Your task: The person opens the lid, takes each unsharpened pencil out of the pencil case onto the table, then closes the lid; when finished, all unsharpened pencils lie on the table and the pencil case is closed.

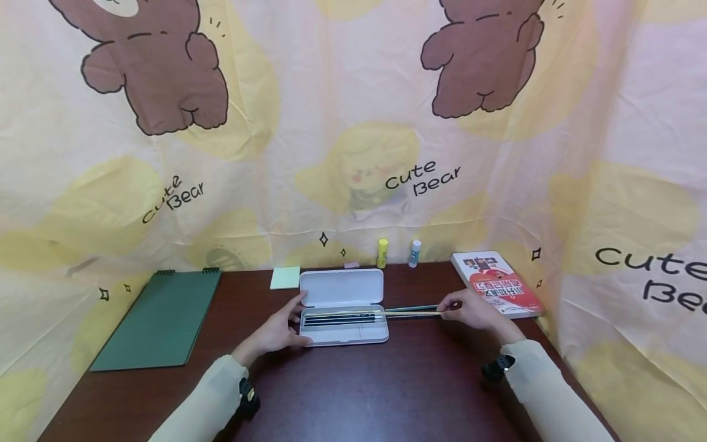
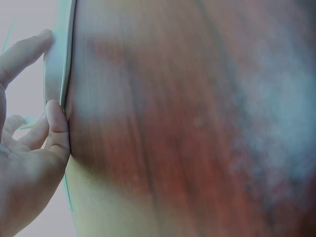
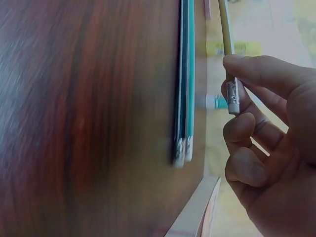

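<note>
An open white pencil case [image 1: 334,336] lies on the table, its lid [image 1: 342,288] folded back and several dark pencils [image 1: 345,320] inside. My left hand [image 1: 280,326] grips its left end, thumb at the front edge and fingers toward the hinge; the case edge [image 2: 59,64] shows in the left wrist view. My right hand [image 1: 466,307] pinches a yellowish pencil [image 3: 226,24] near its white eraser end, and the pencil stretches left over the case. Below it, a green pencil [image 3: 190,74] and a dark pencil [image 3: 181,89] lie side by side, eraser ends toward the right.
Left on the table lies a green spiral pad [image 1: 160,322]. Pale green sticky notes [image 1: 285,278] sit behind the case. A yellow glue stick [image 1: 382,253] and a white-and-blue one [image 1: 415,253] stand at the back. A red-and-white book [image 1: 497,285] lies beyond my right hand.
</note>
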`<state>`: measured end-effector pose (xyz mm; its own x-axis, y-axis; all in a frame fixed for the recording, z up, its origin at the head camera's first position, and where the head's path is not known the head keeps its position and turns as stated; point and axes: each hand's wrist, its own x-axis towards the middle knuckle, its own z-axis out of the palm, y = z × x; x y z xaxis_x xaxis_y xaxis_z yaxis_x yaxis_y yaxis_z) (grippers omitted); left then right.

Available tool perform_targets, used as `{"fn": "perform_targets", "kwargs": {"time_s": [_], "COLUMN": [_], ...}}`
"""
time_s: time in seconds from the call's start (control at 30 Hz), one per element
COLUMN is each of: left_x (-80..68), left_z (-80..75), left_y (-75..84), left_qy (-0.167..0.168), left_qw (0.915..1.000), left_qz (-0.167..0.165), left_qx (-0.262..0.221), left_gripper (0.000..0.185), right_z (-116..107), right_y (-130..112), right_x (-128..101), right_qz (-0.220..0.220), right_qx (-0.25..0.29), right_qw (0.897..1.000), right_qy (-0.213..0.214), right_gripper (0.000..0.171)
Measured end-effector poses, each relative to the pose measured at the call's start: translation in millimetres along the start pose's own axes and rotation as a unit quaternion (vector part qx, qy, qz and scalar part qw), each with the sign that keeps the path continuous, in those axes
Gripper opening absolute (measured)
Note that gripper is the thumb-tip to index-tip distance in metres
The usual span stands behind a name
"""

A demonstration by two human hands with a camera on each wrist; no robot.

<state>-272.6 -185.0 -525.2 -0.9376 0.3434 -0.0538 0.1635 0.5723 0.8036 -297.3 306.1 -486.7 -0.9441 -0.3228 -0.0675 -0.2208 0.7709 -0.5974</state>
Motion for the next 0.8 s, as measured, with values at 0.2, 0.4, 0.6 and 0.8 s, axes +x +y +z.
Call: {"fn": "perform_targets", "kwargs": {"time_s": [0.2,0.4,0.6,0.8], "left_x": [0.2,-0.6,0.6,1.4], "left_z": [0.3,-0.1,0.8,1.3], "left_y": [0.0,0.3,0.5,0.6], "left_qy": [-0.001,0.000,0.002,0.002], "left_qw": [1.0000,1.0000,1.0000,1.0000], "left_qz": [0.002,0.000,-0.002,0.000], "left_qx": [-0.003,0.000,0.002,0.003], "left_gripper": [0.115,0.114,0.115,0.115], "right_z": [-5.9,-9.3,-7.4,-6.4], "right_y": [15.6,24.9,31.8,32.6], "right_x": [-8.7,-14.7,-15.2,-14.3], "right_qz": [0.037,0.036,0.039,0.046], "right_qx": [0.000,-0.005,-0.009,-0.018], "right_qw": [0.999,0.999,0.999,0.999], "right_qy": [0.001,0.006,-0.004,-0.010], "right_gripper": [0.011,0.008,0.006,0.007]}}
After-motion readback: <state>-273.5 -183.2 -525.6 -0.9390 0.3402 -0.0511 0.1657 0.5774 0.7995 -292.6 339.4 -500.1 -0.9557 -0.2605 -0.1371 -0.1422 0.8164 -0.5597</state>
